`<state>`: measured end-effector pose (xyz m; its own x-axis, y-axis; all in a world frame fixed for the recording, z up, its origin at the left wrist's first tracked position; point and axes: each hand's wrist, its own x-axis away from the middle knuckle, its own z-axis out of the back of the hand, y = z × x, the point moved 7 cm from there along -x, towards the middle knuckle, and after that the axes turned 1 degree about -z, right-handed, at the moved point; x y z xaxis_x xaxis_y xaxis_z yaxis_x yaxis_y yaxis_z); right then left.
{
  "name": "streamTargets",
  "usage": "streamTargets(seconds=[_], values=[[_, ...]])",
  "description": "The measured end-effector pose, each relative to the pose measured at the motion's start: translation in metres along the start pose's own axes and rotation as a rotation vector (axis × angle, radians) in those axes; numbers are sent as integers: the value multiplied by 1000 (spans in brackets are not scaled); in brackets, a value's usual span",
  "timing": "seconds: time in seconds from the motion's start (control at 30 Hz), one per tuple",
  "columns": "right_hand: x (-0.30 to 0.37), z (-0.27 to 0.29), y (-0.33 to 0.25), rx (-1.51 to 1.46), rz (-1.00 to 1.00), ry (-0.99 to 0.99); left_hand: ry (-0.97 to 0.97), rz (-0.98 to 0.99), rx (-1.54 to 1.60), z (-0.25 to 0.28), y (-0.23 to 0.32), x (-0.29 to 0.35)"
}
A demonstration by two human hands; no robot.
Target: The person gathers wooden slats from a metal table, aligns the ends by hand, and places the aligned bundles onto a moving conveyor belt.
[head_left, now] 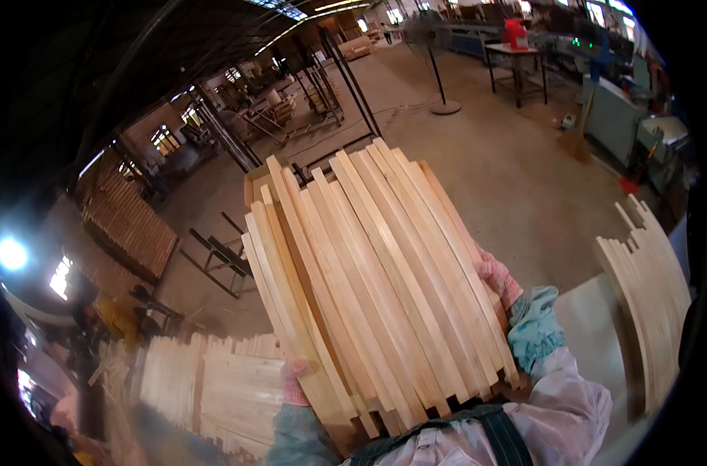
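A wide layer of long, pale wooden strips (384,272) lies side by side in front of my body, their ends uneven. My right hand (499,281), in a pink patterned glove, is pressed against the right side of this bundle. On the near left side my left hand (294,382), gloved alike, clasps the opposite edge. Both hands are closed on the load, though the fingertips are hidden by the wood. Teal sleeve covers show on both forearms, and the strips' near ends reach my waist.
More strips are stacked at lower left (237,388) and right (649,287). Ahead stands a dark metal frame (353,85), with a floor fan (439,78) beyond. A small table (517,53) bears a red container. A broom (577,140) leans near grey machinery (614,120).
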<state>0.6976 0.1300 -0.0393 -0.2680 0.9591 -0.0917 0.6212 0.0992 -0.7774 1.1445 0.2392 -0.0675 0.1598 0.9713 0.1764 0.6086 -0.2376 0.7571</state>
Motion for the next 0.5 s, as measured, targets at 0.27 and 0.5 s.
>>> streamTargets(seconds=[0.27,0.5], values=[[-90,53,-27,63,199,114,-268,115,-10,-42,43,-161],[-109,107,-52,103,413,324,-575,343,-60,-131,68,-327]])
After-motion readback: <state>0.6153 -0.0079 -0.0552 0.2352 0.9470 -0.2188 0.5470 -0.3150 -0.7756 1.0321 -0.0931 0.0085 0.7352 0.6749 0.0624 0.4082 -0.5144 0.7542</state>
